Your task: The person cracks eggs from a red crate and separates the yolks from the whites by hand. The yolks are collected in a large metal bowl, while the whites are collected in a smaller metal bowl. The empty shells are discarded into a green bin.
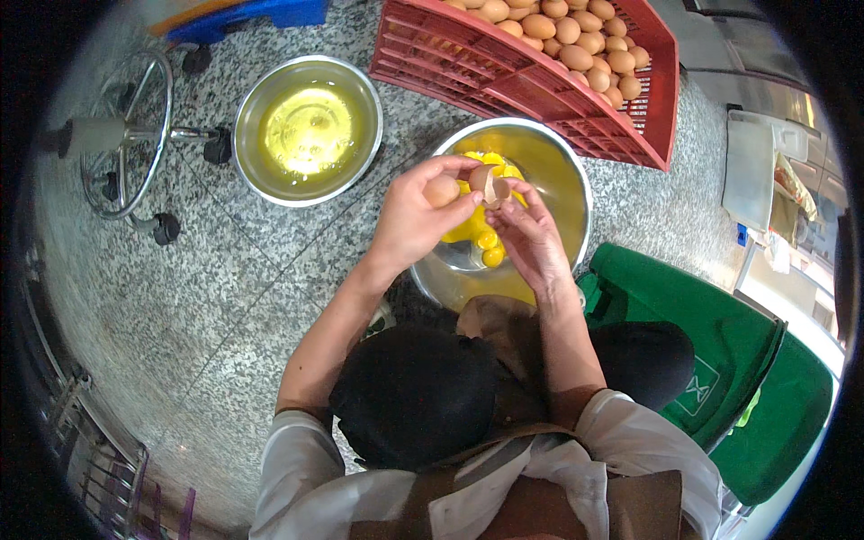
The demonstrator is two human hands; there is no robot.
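Note:
My left hand [410, 212] keeps a brown egg [442, 192] against its palm. Its thumb and forefinger also grip a piece of cracked brown eggshell [480, 178]. Close against that piece, my right hand [533, 236] holds another eggshell part [498, 194], its broken rim showing. Whether the two shell parts are still joined is hard to tell. Both hands are above a large stainless steel bowl [574, 182], where several yellow egg yolks [493, 256] lie, partly hidden by my hands.
A second steel bowl [241, 135] with clear egg white [310, 128] stands at left on the speckled floor [270, 270]. Beyond the yolks is a red plastic crate [466, 71] of brown eggs [577, 57]. A green bin [668, 283] is at my right, a wheeled stool base [128, 135] far left.

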